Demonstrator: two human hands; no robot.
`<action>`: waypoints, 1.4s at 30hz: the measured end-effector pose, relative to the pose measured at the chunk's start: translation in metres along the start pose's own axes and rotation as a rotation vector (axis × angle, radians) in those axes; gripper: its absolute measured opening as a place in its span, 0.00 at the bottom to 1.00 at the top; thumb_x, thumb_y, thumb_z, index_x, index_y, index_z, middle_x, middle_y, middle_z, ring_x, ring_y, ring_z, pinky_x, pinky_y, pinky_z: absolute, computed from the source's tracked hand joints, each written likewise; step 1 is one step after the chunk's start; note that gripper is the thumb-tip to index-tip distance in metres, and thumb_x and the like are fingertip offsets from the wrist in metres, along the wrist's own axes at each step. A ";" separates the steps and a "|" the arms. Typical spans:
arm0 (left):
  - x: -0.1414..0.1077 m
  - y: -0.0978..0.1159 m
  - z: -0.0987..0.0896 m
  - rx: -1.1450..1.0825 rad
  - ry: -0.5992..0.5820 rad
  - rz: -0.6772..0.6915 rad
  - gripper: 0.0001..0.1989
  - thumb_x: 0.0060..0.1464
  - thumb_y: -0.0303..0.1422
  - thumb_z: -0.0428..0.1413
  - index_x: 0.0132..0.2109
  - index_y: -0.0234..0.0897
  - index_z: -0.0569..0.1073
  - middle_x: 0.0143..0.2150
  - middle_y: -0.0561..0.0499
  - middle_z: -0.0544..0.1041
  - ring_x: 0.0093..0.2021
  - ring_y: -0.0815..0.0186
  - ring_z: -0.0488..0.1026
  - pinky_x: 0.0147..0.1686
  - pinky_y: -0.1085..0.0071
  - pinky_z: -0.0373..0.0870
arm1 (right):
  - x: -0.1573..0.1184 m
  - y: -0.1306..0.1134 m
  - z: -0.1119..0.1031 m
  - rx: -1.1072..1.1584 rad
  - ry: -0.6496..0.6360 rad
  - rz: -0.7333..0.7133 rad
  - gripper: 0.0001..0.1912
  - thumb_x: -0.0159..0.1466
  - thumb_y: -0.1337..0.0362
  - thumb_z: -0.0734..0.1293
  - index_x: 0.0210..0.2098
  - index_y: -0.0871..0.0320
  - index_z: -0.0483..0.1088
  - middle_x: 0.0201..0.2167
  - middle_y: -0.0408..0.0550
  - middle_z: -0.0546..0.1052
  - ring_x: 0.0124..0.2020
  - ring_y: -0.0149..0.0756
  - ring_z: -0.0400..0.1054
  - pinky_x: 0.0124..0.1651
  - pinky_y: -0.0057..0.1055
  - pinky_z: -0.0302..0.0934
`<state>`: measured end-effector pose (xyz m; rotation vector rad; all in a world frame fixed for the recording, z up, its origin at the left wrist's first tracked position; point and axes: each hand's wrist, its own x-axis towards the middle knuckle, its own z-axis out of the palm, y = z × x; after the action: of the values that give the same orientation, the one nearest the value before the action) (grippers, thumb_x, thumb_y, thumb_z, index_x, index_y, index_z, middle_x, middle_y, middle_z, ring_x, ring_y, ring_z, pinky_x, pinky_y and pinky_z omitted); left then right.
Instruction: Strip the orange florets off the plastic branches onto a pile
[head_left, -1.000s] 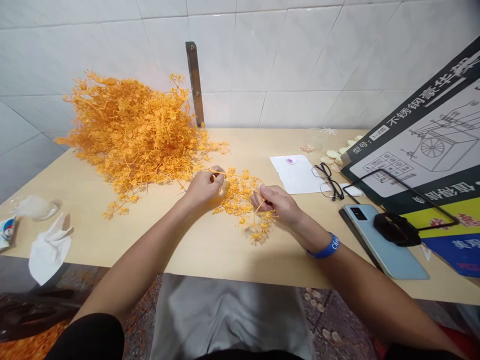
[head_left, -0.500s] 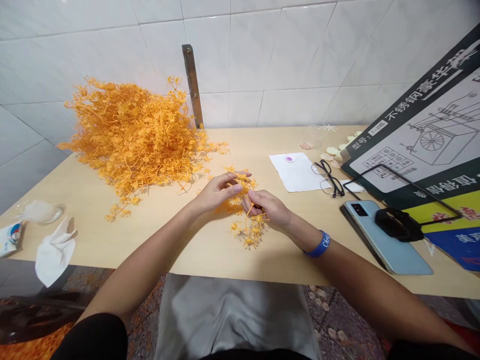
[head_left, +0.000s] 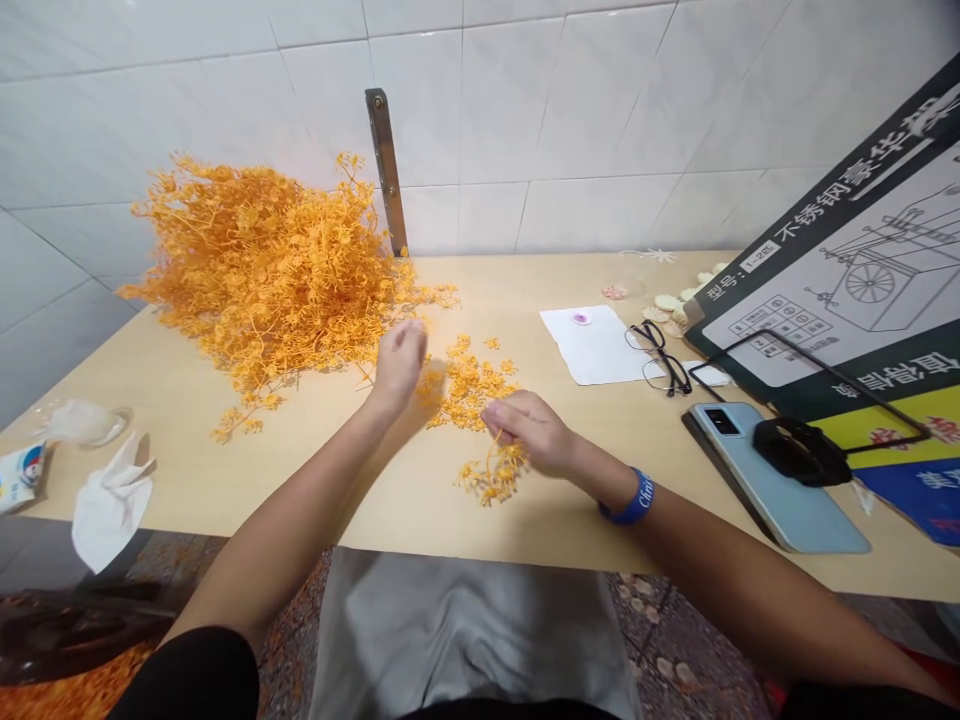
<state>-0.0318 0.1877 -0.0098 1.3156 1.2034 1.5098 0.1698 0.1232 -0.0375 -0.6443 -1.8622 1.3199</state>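
Loose flowers (head_left: 472,388) lie centre; a heap (head_left: 262,265) remains upper left. The right hand (head_left: 534,432) pinches a sprig (head_left: 495,478); the left hand (head_left: 400,365) curls closed, contents unclear.

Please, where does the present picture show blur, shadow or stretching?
Head view: the left hand looks slightly blurred; head view: a soft shadow falls on the table below the right hand; head view: the printed board seems stretched.

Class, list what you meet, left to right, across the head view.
White-and-blue packet, crumpled white tissue, large bushy orange sprig pile, small loose orange heap, right hand, white paper sheet, black-framed eyeglasses, light-blue rectangular phone.
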 end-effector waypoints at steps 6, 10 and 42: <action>0.010 -0.003 -0.009 0.351 0.023 0.303 0.18 0.61 0.36 0.49 0.24 0.37 0.62 0.22 0.54 0.64 0.25 0.71 0.61 0.28 0.74 0.57 | -0.001 0.007 0.000 -0.133 0.162 -0.161 0.28 0.71 0.50 0.54 0.18 0.57 0.57 0.16 0.40 0.57 0.19 0.27 0.51 0.25 0.30 0.46; -0.003 -0.008 -0.002 0.695 -0.366 0.254 0.14 0.60 0.36 0.49 0.33 0.38 0.77 0.30 0.50 0.77 0.31 0.65 0.71 0.32 0.71 0.62 | 0.003 0.011 -0.007 0.002 0.440 -0.149 0.27 0.69 0.48 0.59 0.19 0.57 0.61 0.18 0.42 0.60 0.21 0.30 0.53 0.28 0.32 0.47; -0.005 0.005 0.002 0.272 0.090 0.099 0.20 0.61 0.44 0.51 0.24 0.37 0.67 0.16 0.57 0.64 0.17 0.73 0.61 0.19 0.75 0.57 | 0.004 -0.007 0.007 -0.018 0.131 0.016 0.26 0.67 0.46 0.59 0.19 0.56 0.53 0.17 0.38 0.54 0.20 0.26 0.47 0.25 0.29 0.43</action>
<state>-0.0292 0.1824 -0.0063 1.5168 1.4603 1.5288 0.1617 0.1201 -0.0314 -0.7385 -1.7681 1.2424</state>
